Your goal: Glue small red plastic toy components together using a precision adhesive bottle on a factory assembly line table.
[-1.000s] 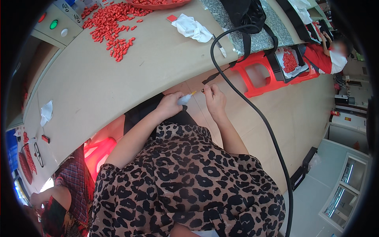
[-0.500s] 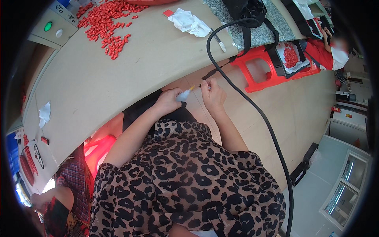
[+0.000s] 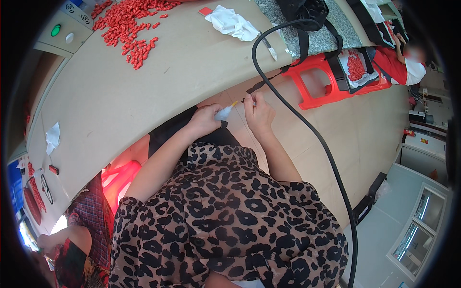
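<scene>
My left hand is closed round a small whitish squeeze bottle with a thin yellow tip. The tip slants up and to the right. Facing it across a narrow gap, my right hand pinches a small dark piece, too small to name. The bottle's tip and this piece look close, but I cannot tell if they touch. Both hands are in front of the table's near edge, over my lap and the floor.
The beige table bears a heap of small red pieces, crumpled white tissue and a knife-like tool. A black cable hangs at right, before a red stool. Another person sits at lower left.
The table and its contents have shifted slightly in the view. My hands keep almost the same pose, with the bottle and the dark piece still held.
</scene>
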Tool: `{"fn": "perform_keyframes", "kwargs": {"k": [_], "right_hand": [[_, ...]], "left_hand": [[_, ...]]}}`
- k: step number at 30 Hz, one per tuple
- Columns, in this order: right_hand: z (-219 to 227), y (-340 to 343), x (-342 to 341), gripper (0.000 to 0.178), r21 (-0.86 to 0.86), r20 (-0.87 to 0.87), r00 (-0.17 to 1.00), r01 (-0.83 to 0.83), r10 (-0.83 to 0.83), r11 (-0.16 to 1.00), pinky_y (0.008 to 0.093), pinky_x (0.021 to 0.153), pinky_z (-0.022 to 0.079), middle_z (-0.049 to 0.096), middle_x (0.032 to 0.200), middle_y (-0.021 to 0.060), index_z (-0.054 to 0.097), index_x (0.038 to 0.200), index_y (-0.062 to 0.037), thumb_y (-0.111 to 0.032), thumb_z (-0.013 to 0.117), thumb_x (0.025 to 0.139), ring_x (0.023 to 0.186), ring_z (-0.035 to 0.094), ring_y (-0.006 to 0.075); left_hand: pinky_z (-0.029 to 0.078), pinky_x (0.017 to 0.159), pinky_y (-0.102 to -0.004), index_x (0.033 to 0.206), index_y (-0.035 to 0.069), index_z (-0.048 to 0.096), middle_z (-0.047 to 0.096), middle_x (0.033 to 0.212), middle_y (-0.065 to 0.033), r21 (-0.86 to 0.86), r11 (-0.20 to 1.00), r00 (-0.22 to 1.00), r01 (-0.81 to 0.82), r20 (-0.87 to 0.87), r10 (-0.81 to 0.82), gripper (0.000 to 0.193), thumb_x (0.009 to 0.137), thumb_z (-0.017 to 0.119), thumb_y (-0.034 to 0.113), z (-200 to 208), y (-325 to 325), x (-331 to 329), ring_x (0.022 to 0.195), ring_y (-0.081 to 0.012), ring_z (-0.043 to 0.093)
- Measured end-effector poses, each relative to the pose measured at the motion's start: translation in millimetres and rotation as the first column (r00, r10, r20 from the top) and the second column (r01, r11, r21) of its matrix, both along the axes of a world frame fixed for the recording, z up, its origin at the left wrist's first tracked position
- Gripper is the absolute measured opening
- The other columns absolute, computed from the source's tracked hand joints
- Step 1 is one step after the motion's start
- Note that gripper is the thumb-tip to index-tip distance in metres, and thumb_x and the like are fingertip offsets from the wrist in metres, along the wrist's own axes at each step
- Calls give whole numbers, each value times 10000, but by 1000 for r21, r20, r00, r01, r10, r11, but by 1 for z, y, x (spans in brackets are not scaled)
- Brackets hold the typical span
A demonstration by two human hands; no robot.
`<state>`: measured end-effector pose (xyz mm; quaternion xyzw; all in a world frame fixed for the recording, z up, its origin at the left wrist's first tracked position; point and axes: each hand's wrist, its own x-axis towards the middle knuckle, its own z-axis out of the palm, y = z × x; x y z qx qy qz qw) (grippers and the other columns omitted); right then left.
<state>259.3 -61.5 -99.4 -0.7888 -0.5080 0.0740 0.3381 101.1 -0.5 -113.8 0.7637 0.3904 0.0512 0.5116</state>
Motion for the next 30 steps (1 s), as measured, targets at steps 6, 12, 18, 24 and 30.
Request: {"fn": "perform_keyframes", "kwargs": {"k": [6, 12, 18, 24, 30], "right_hand": [[-1, -1, 0, 244, -8, -54, 999, 7, -8, 1000, 375, 477, 410, 524, 568, 135, 474, 711, -60, -294, 465, 778, 538, 542, 307], [-6, -4, 0, 246, -31, -73, 997, 2, -4, 1000, 377, 487, 413, 528, 580, 138, 478, 719, -56, -294, 463, 779, 545, 544, 310], [-6, -4, -1, 244, -22, -63, 998, 4, -6, 1000, 381, 494, 416, 539, 598, 141, 493, 738, -49, -289, 463, 778, 556, 549, 314], [-4, -2, -1, 236, -60, -40, 999, 12, -15, 998, 369, 527, 415, 570, 606, 117, 486, 734, -70, -292, 450, 804, 591, 565, 302], [-4, -2, -1, 233, -79, -38, 999, 17, -20, 997, 370, 524, 415, 570, 607, 115, 490, 738, -73, -294, 452, 800, 589, 563, 305]], "left_hand": [[426, 674, -320, 871, 17, 536, 582, 787, -148, -15, 1000, 999, 23, -38, -24, 292, 623, 616, 149, 7, 1, 0, 756, -261, 567], [424, 672, -325, 872, 17, 534, 579, 782, -152, -32, 999, 999, 22, -41, -24, 291, 625, 613, 149, 2, -1, 0, 753, -264, 566], [422, 646, -303, 857, 5, 523, 579, 768, -135, -13, 1000, 1000, 13, -8, -13, 294, 605, 626, 116, 0, -1, 0, 713, -240, 568], [423, 660, -314, 864, 11, 527, 578, 778, -143, -20, 1000, 999, 24, -20, -25, 305, 612, 633, 148, 1, 1, 1, 737, -253, 565], [424, 674, -325, 865, 17, 533, 577, 790, -150, -40, 999, 999, 21, -37, -23, 289, 625, 616, 154, 4, 1, 1, 758, -264, 563]]}}
